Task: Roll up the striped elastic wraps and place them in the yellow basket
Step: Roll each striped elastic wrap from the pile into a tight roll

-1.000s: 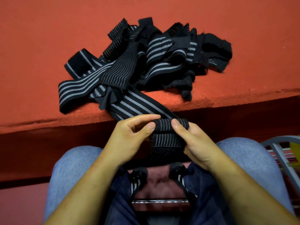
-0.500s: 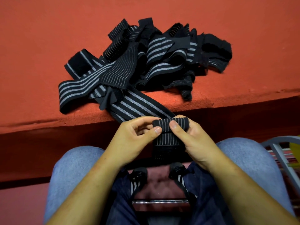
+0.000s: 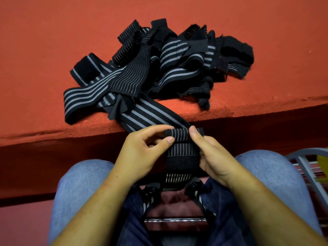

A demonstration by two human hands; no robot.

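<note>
We see both hands closed on one striped wrap [image 3: 183, 134] just in front of the red table [image 3: 53, 41], below its front edge; the left hand [image 3: 140, 153] pinches the left end of the small roll between its curled forefinger and thumb, the other fingers bent in beneath; the right hand [image 3: 213, 157] presses its thumb on top of the roll near the right end, and its fingers are curled round behind the cloth, so we cannot see their tips. From the roll the wrap runs up and to the left over the table's front edge and joins the pile of wraps [image 3: 168, 64] on the table top; the other end hangs down from the roll between the knees [image 3: 85, 183], with a plain black patch across it.

Where the held wrap ends inside the pile we cannot make out; the black folds merge. To the right of the table, at the frame edge, a yellow sliver [image 3: 322, 157] shows behind a grey metal frame [image 3: 305, 167]; it is cut off, and we cannot tell whether it is the basket.

The pile lies close to the table's front edge; bare red surface lies to its left, right and far side.
</note>
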